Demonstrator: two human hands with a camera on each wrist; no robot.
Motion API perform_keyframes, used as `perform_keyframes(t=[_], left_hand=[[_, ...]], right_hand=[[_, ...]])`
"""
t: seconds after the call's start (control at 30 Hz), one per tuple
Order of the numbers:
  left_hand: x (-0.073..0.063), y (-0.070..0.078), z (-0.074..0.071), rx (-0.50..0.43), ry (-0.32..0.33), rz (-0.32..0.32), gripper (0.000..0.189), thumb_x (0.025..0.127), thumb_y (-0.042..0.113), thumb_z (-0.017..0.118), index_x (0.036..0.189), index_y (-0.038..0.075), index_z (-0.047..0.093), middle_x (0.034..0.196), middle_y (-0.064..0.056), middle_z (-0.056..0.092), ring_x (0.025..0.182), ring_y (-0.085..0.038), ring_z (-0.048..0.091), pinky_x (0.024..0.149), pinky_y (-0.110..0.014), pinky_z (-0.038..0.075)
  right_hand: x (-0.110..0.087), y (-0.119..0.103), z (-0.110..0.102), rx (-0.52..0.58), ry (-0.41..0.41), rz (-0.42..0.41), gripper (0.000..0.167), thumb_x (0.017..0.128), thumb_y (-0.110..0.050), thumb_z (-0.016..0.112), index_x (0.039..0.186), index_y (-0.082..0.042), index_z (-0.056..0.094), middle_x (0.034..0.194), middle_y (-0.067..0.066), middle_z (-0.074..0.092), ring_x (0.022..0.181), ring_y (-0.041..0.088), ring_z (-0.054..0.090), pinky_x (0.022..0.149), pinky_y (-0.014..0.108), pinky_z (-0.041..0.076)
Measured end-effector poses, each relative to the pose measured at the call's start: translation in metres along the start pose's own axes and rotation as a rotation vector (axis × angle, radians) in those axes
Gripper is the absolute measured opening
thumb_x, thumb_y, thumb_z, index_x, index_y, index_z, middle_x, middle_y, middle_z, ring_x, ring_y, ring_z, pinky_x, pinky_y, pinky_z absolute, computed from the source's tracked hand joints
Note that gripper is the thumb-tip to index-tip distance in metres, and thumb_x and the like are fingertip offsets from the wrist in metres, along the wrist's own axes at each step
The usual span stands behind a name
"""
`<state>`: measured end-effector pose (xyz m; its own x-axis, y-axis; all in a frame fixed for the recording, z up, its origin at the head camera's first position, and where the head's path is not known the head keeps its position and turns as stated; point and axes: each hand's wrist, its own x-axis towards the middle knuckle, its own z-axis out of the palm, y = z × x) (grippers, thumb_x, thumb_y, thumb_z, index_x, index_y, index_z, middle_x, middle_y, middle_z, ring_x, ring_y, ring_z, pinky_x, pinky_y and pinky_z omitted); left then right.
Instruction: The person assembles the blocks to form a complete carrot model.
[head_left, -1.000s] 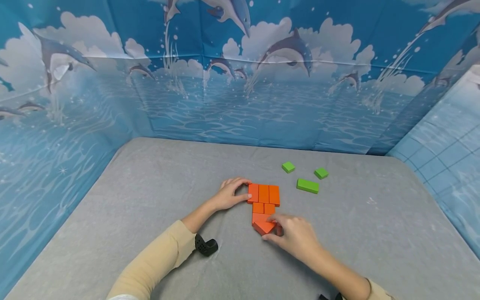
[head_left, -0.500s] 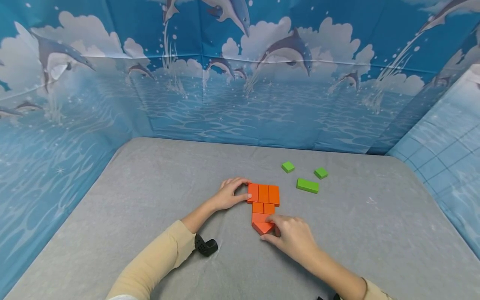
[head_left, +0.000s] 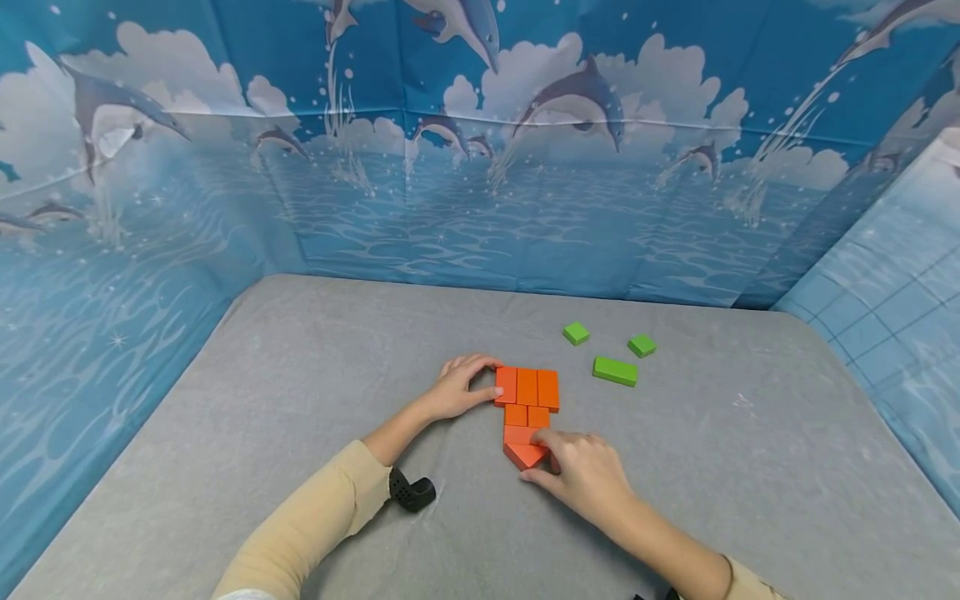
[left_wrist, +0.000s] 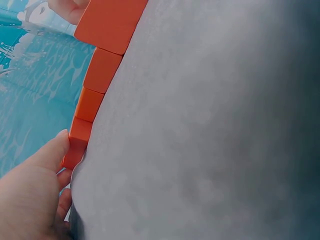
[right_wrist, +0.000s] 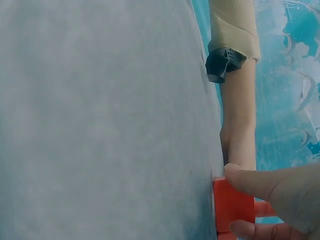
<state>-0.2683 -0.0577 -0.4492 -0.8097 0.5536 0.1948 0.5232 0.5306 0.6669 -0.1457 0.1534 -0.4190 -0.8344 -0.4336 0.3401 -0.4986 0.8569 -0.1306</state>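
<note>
Orange toy blocks lie flat and joined on the grey cloth. Three upright rectangular blocks [head_left: 527, 387] make the far row. Two small blocks [head_left: 516, 415] come below it, followed by a wider block [head_left: 517, 434] and a triangular block [head_left: 527, 456] pointing toward me. My left hand [head_left: 453, 390] grips the leftmost rectangular block [head_left: 506, 383] between thumb and fingers at its near and far ends. With thumb and fingers, my right hand [head_left: 591, 473] pinches the triangular block at its right side, one fingertip overlapping the wider block. Its right corner is hidden by the fingers.
Beyond the orange shape, to the right, lie a long green block [head_left: 615, 372] and two small green blocks [head_left: 576, 333]. Grey cloth [head_left: 360, 350] covers the table. A curtain printed with dolphins [head_left: 480, 225] rises behind and along both sides.
My right hand has shifted slightly left, and the triangular block has slid with it into line below the wider block. The left hand stays in place.
</note>
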Motion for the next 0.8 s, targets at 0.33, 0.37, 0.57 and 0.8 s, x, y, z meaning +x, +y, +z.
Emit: perform_keyframes(t=[0.33, 0.37, 0.57, 0.8], left_hand=[[0.000, -0.001, 0.000, -0.006, -0.001, 0.011, 0.041, 0.089, 0.028, 0.059, 0.126, 0.011, 0.051, 0.129, -0.006, 0.051, 0.123, -0.028, 0.037, 0.103, -0.050, 0.015], [0.000, -0.001, 0.000, -0.008, -0.002, 0.011, 0.042, 0.089, 0.028, 0.059, 0.126, 0.011, 0.051, 0.129, -0.006, 0.051, 0.123, -0.028, 0.037, 0.103, -0.050, 0.015], [-0.001, 0.001, -0.001, -0.016, -0.008, 0.009, 0.042, 0.089, 0.028, 0.059, 0.126, 0.011, 0.051, 0.130, -0.007, 0.050, 0.124, -0.028, 0.036, 0.103, -0.050, 0.015], [-0.001, 0.002, -0.002, -0.021, -0.012, 0.001, 0.042, 0.089, 0.027, 0.059, 0.126, 0.010, 0.051, 0.131, -0.008, 0.049, 0.124, -0.029, 0.036, 0.104, -0.051, 0.015]], right_hand=[[0.023, 0.037, -0.030, 0.312, -0.063, 0.165, 0.040, 0.071, -0.035, 0.077, 0.099, -0.010, 0.064, 0.057, -0.009, 0.047, 0.044, 0.004, 0.036, 0.042, 0.021, 0.031], [0.027, 0.047, -0.033, 0.328, -0.043, 0.191, 0.038, 0.073, -0.032, 0.076, 0.101, -0.009, 0.064, 0.059, -0.007, 0.050, 0.044, 0.006, 0.037, 0.042, 0.022, 0.032], [0.041, 0.108, -0.038, 0.325, -0.016, 0.338, 0.034, 0.082, -0.017, 0.069, 0.111, -0.002, 0.059, 0.071, 0.006, 0.058, 0.054, 0.015, 0.048, 0.048, 0.028, 0.037], [0.041, 0.155, -0.032, 0.388, -0.126, 0.376, 0.038, 0.086, -0.015, 0.063, 0.119, 0.002, 0.054, 0.081, 0.013, 0.054, 0.068, 0.022, 0.051, 0.053, 0.031, 0.040]])
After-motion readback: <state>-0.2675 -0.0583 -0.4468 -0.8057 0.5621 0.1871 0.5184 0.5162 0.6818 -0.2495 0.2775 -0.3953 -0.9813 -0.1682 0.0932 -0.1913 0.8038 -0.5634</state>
